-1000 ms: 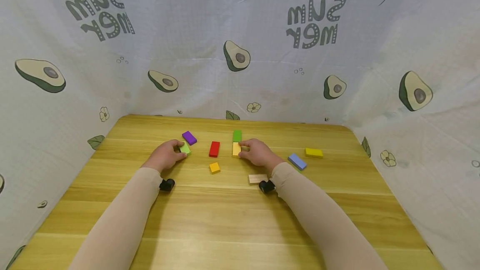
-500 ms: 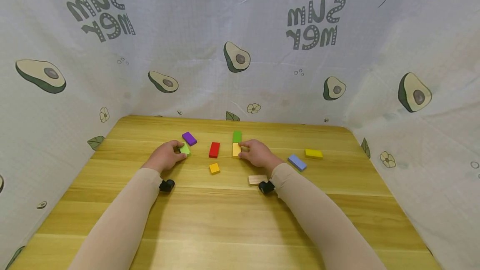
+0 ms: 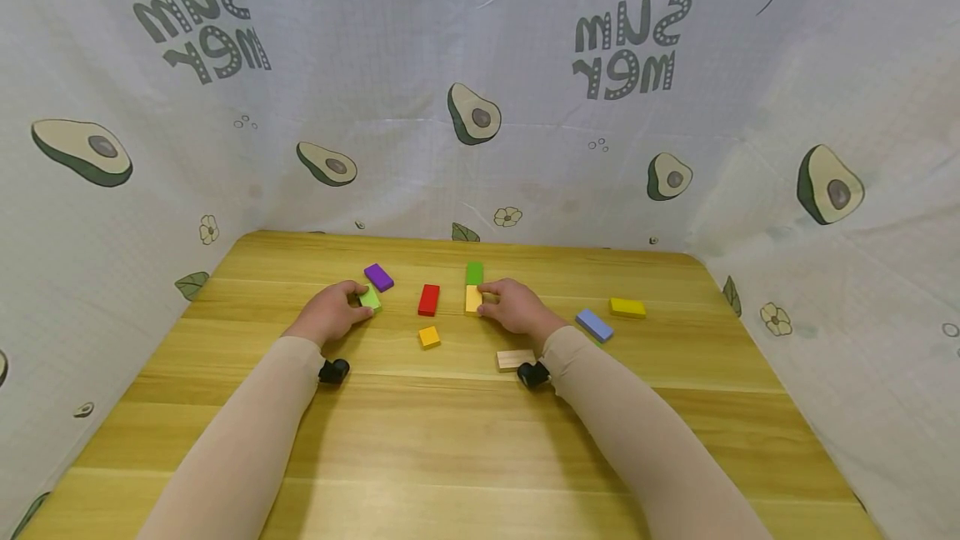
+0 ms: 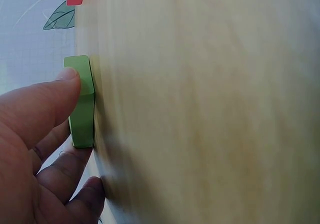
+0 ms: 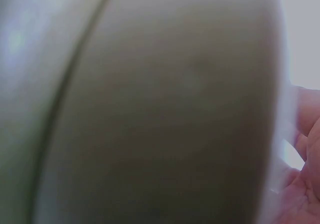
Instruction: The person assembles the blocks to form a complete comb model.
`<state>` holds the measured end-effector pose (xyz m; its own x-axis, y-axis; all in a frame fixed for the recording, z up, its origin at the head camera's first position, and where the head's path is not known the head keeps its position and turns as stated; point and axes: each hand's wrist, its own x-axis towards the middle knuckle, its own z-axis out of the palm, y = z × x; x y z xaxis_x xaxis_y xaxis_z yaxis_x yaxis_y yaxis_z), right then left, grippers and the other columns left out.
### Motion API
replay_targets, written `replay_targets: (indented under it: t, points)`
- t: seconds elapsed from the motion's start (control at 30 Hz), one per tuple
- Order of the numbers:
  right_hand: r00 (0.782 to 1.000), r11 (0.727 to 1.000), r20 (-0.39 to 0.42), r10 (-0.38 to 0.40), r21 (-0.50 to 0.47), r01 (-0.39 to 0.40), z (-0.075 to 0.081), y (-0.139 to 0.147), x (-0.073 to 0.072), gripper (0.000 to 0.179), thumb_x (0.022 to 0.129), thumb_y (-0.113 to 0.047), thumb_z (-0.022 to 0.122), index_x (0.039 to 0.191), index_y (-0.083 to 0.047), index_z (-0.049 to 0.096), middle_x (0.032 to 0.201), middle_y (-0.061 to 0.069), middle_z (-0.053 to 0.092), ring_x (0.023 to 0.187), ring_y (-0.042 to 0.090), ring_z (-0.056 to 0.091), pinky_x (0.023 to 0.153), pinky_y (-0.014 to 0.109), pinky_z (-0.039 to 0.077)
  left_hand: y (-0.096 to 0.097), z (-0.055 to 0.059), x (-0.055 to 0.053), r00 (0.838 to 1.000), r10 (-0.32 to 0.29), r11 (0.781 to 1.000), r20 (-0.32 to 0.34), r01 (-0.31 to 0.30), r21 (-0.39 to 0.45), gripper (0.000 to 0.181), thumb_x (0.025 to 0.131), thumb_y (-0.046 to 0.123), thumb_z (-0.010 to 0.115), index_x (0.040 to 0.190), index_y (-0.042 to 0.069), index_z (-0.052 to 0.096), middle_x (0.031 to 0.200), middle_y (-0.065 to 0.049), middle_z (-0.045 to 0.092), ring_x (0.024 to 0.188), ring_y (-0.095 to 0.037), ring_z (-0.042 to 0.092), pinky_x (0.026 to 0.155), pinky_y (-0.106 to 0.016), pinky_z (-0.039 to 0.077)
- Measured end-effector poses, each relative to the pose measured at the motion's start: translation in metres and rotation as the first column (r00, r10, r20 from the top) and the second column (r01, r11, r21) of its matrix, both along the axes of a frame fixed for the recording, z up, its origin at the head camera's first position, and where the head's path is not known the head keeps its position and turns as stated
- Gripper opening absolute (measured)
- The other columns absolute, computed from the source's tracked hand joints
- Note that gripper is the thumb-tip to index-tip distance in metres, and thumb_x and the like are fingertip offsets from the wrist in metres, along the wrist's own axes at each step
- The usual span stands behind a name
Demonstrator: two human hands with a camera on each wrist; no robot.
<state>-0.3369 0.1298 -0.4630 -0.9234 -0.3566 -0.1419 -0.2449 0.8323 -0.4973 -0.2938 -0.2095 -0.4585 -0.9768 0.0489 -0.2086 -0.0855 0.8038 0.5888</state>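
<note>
In the head view my left hand (image 3: pixel 330 312) holds a light green block (image 3: pixel 370 298) on the table between thumb and fingers. The left wrist view shows the thumb on that block's side and fingertips at its lower end. My right hand (image 3: pixel 515 305) has thumb and forefinger at the sides of a pale yellow block (image 3: pixel 472 300), whose far end meets a green block (image 3: pixel 474 273). A blurred surface fills most of the right wrist view, leaving only part of the right hand (image 5: pixel 309 149) at the edge.
Between the hands lie a red block (image 3: pixel 428 300) and a small orange block (image 3: pixel 429 337). A purple block (image 3: pixel 378 277) is just beyond the left hand. Under the right wrist sits a plain wooden block (image 3: pixel 513 359). Blue (image 3: pixel 595 325) and yellow (image 3: pixel 627 307) blocks lie farther right.
</note>
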Motion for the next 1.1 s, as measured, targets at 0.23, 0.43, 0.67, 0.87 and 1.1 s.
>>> replay_targets:
  t: [0.23,0.43,0.67,0.87,1.1]
  points:
    - [1.0,1.0,0.001,-0.006,-0.015,0.006,-0.002,0.002,0.0,0.053,0.103,-0.029,0.07,0.152,-0.014,0.058,0.157,0.02,0.053,0.15,0.039,0.046,0.125,0.053,0.037,0.0,0.0,0.001,1.0,-0.007,1.0,-0.008,0.007,-0.003,0.056,0.104,0.03,0.067,0.154,0.008,0.052,0.16,-0.024,0.048,0.151,-0.047,0.04,0.125,-0.062,0.033]
    - [1.0,0.998,0.022,-0.02,-0.055,0.022,-0.001,0.006,0.001,0.057,0.103,-0.03,0.07,0.155,-0.013,0.055,0.16,0.018,0.051,0.153,0.038,0.042,0.127,0.052,0.034,0.0,0.0,0.001,1.0,-0.01,1.0,-0.008,0.01,-0.004,0.057,0.104,0.031,0.067,0.154,0.008,0.052,0.16,-0.024,0.048,0.151,-0.047,0.04,0.125,-0.062,0.033]
    - [0.999,0.996,0.04,-0.006,-0.085,0.01,0.005,0.013,0.005,0.06,0.102,-0.03,0.07,0.157,-0.012,0.052,0.162,0.017,0.049,0.153,0.038,0.041,0.127,0.053,0.033,0.0,-0.001,0.001,1.0,-0.012,1.0,-0.015,0.012,-0.001,0.057,0.104,0.03,0.067,0.154,0.007,0.052,0.158,-0.024,0.05,0.148,-0.046,0.043,0.124,-0.062,0.034]
    - [0.999,0.997,0.036,0.011,-0.072,-0.008,0.012,0.022,0.011,0.06,0.104,-0.032,0.067,0.158,-0.012,0.05,0.162,0.015,0.049,0.15,0.039,0.045,0.125,0.055,0.037,0.0,-0.001,0.001,1.0,-0.009,1.0,-0.01,0.009,-0.001,0.056,0.105,0.03,0.067,0.154,0.007,0.052,0.157,-0.023,0.051,0.147,-0.045,0.045,0.123,-0.061,0.036]
    - [0.999,0.998,0.035,0.026,-0.063,-0.023,0.021,0.035,0.02,0.059,0.106,-0.032,0.065,0.159,-0.011,0.048,0.161,0.015,0.05,0.138,0.039,0.058,0.114,0.054,0.049,0.0,0.001,0.001,1.0,-0.01,1.0,0.001,0.01,-0.001,0.057,0.104,0.03,0.067,0.154,0.007,0.051,0.157,-0.024,0.051,0.145,-0.044,0.047,0.122,-0.061,0.037]
